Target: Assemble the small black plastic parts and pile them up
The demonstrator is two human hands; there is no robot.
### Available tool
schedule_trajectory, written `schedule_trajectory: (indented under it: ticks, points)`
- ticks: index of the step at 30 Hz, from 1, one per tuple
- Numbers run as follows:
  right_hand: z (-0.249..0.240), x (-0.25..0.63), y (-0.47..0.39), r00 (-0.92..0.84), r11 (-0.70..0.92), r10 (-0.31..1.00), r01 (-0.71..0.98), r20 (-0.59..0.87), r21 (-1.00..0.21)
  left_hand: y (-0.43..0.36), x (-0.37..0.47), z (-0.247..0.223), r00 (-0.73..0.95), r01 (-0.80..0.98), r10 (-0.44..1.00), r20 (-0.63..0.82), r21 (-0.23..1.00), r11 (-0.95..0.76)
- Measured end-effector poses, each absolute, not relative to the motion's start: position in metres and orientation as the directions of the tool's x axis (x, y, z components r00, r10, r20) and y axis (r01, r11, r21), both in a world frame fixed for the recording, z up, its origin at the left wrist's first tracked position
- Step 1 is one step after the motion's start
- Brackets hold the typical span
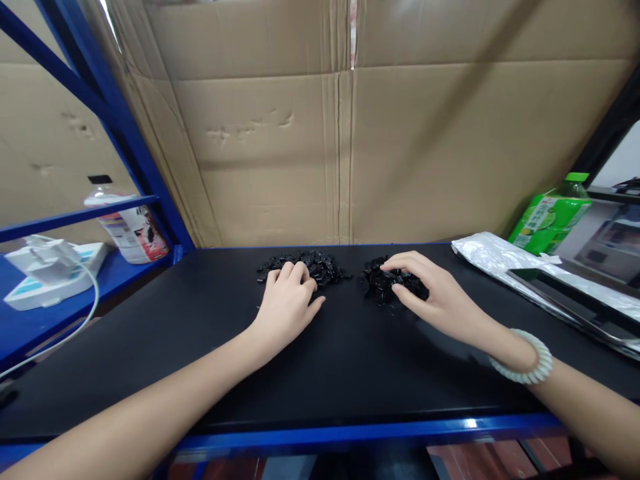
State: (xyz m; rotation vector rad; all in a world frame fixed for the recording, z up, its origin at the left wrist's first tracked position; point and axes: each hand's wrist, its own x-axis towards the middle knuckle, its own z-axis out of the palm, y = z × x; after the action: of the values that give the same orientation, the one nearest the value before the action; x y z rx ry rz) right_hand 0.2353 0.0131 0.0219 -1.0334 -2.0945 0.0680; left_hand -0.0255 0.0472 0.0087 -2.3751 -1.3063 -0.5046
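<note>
Two heaps of small shiny black pieces lie on a black table mat (320, 373); the single pieces are too small to name. At the near edge of the left heap (323, 263) rests my left hand (287, 303), palm down. Its fingers bend toward the pieces, while the thumb stretches out to the right, apart from them; the fingertips are partly hidden. My right hand (433, 290) reaches over the right heap (381, 283) from the right side. Thumb and forefinger are spread, with loose pieces showing between them, none visibly gripped.
Cardboard sheets (270, 167) form a wall behind the table. To the left, a bottle (133, 230) and a white power strip with plugs (55, 277) stand on a blue shelf. At right are a silvery bag (495, 257), a dark frame (575, 300) and a green bottle (550, 217).
</note>
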Motion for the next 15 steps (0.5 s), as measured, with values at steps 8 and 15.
schedule_trajectory:
  ticks: [8, 15]
  points:
    - [0.0224, 0.2289, 0.0062, -0.379, 0.676, 0.714, 0.593, 0.589, -0.439, 0.0502, -0.0259, 0.0085, 0.489, 0.852, 0.747, 0.450, -0.064, -0.519]
    - [0.0204, 0.2262, 0.0044, -0.374, 0.672, 0.730, 0.544, 0.572, -0.502, 0.0518, -0.0234, 0.0099, 0.519, 0.782, 0.721, 0.458, 0.085, -0.617]
